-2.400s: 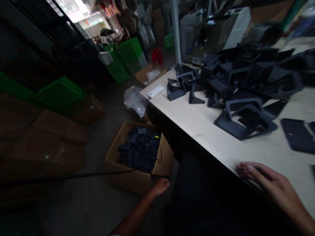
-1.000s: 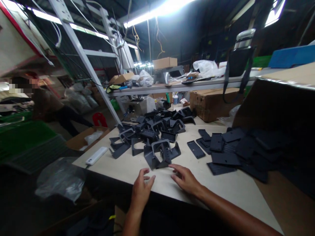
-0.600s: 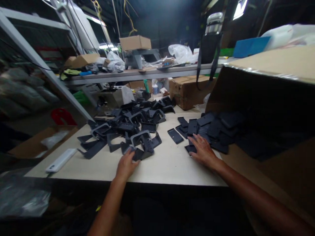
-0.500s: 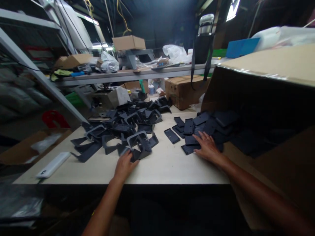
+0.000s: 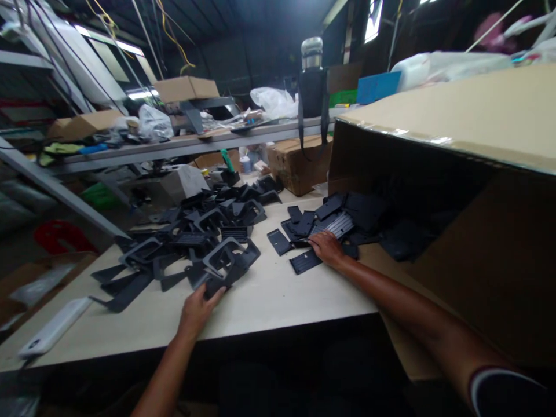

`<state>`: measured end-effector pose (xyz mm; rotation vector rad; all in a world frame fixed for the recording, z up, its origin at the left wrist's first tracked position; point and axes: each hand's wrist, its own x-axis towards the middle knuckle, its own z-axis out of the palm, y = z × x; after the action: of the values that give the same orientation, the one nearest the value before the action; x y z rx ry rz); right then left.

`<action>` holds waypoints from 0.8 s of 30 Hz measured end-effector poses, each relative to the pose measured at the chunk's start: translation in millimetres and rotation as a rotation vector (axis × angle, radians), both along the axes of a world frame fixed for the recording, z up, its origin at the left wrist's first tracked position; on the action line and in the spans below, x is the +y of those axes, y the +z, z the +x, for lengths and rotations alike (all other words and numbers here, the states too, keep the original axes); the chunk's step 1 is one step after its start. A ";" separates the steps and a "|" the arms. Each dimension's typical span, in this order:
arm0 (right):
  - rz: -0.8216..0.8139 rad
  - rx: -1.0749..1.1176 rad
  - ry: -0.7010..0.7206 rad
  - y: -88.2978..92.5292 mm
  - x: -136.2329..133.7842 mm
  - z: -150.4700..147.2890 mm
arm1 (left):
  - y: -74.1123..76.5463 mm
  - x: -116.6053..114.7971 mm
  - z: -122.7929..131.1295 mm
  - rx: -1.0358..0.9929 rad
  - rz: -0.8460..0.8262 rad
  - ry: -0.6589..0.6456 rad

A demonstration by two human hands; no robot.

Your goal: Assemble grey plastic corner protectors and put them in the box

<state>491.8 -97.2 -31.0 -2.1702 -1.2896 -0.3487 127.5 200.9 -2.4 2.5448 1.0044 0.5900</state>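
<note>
Right hand (image 5: 328, 246) has slid flat and open onto matte black plastic plates (image 5: 334, 226); left hand (image 5: 197, 313), half-curled, touches a dark grey plastic bracket (image 5: 230, 267), grip unclear; a hard tug could topple it.

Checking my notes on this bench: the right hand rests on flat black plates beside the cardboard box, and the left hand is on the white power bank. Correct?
No: the left hand is not on the white power bank. The head view shows it touching a black stand at the pile's near edge. The rest is right.
</note>
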 end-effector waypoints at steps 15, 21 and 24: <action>0.282 -0.003 0.409 -1.3 -1.7 -89.2 | 2.0 -24.1 -10.2 0.087 0.036 0.046; 0.252 -0.130 0.501 -39.8 2.8 -115.0 | -13.4 -41.1 -3.4 -0.079 0.032 0.145; 0.219 -0.182 0.440 -51.1 3.7 -110.9 | -14.4 -46.0 0.0 -0.143 -0.021 0.183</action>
<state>380.9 -93.6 -82.1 -1.6480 -1.6974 -0.4872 127.5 154.9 -16.8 2.3696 1.1922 0.7949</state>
